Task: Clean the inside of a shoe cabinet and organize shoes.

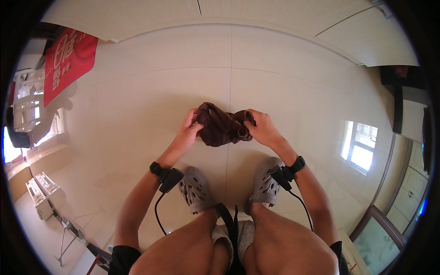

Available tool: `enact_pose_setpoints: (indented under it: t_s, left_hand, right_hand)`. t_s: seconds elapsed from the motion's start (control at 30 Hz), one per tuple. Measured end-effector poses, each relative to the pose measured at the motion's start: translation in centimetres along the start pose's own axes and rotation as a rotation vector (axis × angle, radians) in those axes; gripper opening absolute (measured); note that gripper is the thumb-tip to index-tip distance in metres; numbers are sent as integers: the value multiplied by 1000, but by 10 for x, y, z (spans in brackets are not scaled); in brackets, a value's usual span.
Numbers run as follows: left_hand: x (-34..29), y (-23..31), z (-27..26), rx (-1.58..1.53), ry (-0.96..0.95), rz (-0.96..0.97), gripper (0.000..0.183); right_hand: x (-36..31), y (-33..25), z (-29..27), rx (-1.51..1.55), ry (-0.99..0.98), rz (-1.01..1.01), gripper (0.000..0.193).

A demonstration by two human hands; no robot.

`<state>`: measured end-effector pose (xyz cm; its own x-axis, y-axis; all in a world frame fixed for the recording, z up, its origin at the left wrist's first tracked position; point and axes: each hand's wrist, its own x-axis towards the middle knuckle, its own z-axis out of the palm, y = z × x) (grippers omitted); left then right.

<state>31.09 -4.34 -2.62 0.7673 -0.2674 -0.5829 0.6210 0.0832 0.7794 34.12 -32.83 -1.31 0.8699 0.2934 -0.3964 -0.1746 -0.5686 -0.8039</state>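
A dark brown, bunched-up cloth (220,126) is stretched between my two hands in the middle of the head view, in front of my shoes. My left hand (189,129) grips its left end, fingers curled into the fabric. At the other end, my right hand (262,128) pinches a rolled or folded part, thumb on the near side. The cloth's folds hide some of my fingertips. Whether its underside touches the floor I cannot tell.
Grey clogs (197,188) are on my feet, planted on the glossy tiled floor (151,87). Pale cabinet fronts (256,13) run along the far side. A red printed cloth (71,64) hangs at the far left. Black straps with small devices and cables sit on both wrists.
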Motion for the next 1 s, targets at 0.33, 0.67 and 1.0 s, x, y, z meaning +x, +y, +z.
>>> enact_pose_setpoints:
  t_s: [0.33,0.67,1.0]
  left_hand:
    - [-10,8,-15,-17,30,60,34]
    - [-9,-4,-37,53,14,219,19]
    - [-24,14,12,1397,34,849,8]
  right_hand:
    - [10,11,-4,44,142,-44,19]
    - [24,30,-17,415,-3,81,32]
    - [21,26,3,175,224,142,30]
